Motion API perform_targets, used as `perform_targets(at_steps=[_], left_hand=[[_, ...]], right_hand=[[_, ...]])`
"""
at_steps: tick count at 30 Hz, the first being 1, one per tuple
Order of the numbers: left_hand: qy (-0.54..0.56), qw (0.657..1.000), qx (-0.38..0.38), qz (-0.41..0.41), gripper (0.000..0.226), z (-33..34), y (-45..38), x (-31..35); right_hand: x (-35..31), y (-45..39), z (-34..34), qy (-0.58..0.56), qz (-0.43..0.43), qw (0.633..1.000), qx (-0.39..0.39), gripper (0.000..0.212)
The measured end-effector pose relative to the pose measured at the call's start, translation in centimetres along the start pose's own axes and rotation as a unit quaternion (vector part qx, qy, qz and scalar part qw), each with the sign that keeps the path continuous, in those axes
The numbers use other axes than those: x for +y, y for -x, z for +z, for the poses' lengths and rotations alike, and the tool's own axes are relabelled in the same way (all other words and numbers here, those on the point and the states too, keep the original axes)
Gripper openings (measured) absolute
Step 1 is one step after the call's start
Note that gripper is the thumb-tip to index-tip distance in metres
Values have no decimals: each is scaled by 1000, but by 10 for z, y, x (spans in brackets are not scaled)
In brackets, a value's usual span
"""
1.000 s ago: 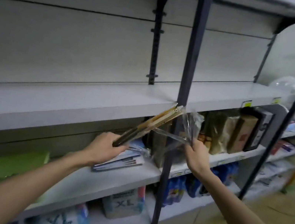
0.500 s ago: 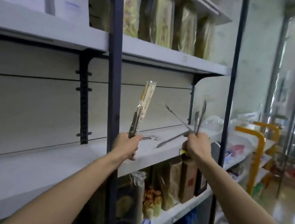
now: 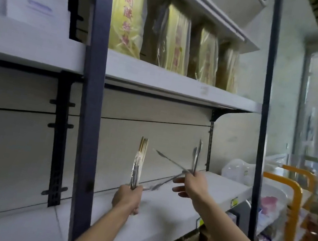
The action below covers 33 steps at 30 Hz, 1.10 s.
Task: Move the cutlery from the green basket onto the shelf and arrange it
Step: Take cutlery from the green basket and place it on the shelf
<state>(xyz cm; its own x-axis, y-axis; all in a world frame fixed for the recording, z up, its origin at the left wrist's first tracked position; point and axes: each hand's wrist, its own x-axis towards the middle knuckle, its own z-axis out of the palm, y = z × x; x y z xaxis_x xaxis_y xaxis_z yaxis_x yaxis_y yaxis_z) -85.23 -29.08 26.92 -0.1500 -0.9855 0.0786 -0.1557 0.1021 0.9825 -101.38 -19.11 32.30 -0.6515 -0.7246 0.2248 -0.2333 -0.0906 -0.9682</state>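
My left hand [image 3: 127,198] grips a plastic-wrapped pack of chopsticks [image 3: 138,163] and holds it upright above the white shelf [image 3: 160,209]. My right hand [image 3: 191,183] pinches several metal cutlery pieces [image 3: 179,167] that fan out: two point up, one slants up to the left, one slants down to the left towards my left hand. Both hands hover over the bare middle shelf board. The green basket is not in view.
A dark upright post [image 3: 89,108] stands just left of my left hand, and a second post [image 3: 264,117] is on the right. Yellow wrapped packs [image 3: 175,41] fill the shelf above. A white bag [image 3: 236,171] sits at the shelf's right end. Orange rails [image 3: 293,206] stand farther right.
The view has swung up from the lower shelves to the middle shelf. Both hands have risen with their cutlery, and the chopstick pack went from slanted to upright.
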Motion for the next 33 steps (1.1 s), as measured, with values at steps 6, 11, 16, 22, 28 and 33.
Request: perform_targets(at_steps=[6, 11, 16, 22, 28, 33], left_hand=[[-56, 997, 50, -31, 19, 10, -28, -22], [-137, 983, 117, -28, 21, 7, -44, -18], [-180, 966, 165, -79, 31, 18, -49, -17], [-199, 965, 107, -134, 71, 32, -51, -30], [-285, 942, 121, -130, 27, 25, -50, -15], [-344, 926, 109, -116, 19, 14, -55, -11]], right_hand=[[35, -59, 18, 5, 11, 999, -35, 30], [60, -110, 31, -10, -2, 997, -83, 23], [85, -141, 49, 63, -41, 983, -165, 14], [110, -153, 59, 283, -112, 912, -275, 14], [104, -162, 71, 353, -105, 853, -370, 38], [95, -166, 79, 362, -102, 822, -428, 45]])
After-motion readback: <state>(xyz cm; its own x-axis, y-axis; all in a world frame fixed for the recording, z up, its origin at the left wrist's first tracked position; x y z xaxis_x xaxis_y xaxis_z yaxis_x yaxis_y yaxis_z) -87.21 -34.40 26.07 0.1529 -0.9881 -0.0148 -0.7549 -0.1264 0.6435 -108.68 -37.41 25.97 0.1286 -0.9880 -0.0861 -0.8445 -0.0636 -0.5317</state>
